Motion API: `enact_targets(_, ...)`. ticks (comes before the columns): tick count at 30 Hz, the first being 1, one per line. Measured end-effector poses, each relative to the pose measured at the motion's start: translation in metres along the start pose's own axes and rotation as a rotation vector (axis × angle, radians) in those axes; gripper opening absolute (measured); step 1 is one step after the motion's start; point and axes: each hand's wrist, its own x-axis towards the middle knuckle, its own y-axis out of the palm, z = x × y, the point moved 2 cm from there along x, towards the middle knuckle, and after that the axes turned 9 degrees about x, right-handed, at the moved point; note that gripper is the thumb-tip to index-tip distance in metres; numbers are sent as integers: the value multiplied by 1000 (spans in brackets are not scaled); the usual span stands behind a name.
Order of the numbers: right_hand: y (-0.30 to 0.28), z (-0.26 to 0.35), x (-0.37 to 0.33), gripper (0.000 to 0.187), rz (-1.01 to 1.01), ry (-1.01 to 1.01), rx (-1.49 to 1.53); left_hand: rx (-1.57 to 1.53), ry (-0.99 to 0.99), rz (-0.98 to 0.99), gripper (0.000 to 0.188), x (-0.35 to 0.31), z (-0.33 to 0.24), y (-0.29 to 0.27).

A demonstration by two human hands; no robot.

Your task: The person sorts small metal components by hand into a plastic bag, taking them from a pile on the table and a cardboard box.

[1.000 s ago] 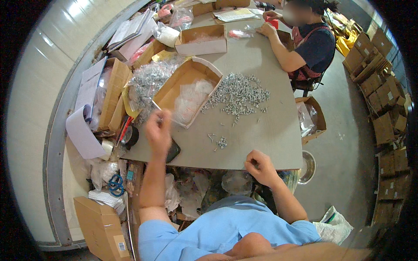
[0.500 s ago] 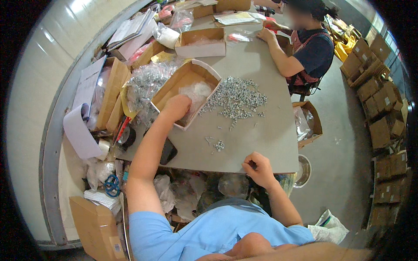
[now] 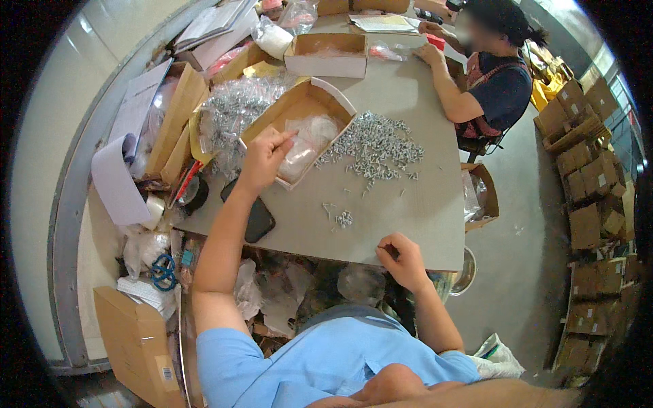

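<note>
My left hand (image 3: 264, 158) is above the near end of an open cardboard box (image 3: 272, 117), its thumb and forefinger pinched on a clear plastic bag (image 3: 296, 159). More clear bags (image 3: 320, 128) lie bunched in the box. Against the box's right side spreads a large heap of silvery screws (image 3: 381, 146). A small cluster of screws (image 3: 343, 219) lies apart, closer to me. My right hand (image 3: 404, 261) rests at the table's near edge, fingers curled and fingertips together; anything inside them is hidden.
A black phone (image 3: 257, 219) lies left of the screws. Filled clear bags (image 3: 235, 112) pile up beyond the box on the left. Another box (image 3: 326, 56) stands farther back. Across the table's right side sits a co-worker (image 3: 493, 88). Blue-handled scissors (image 3: 163, 272) are at lower left.
My left hand has come up from inside the box with a clear bag in its fingertips. My right hand stays curled at the table edge. The whole view has shifted slightly.
</note>
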Motion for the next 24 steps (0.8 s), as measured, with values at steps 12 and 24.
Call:
enact_targets(12, 47, 7, 70, 46, 166, -360, -366, -680, -479, 315, 15, -158, -35, 20)
enact_targets(24, 4, 7, 21, 40, 95, -8, -177, -1210, -586, 260, 13, -246, -24, 61)
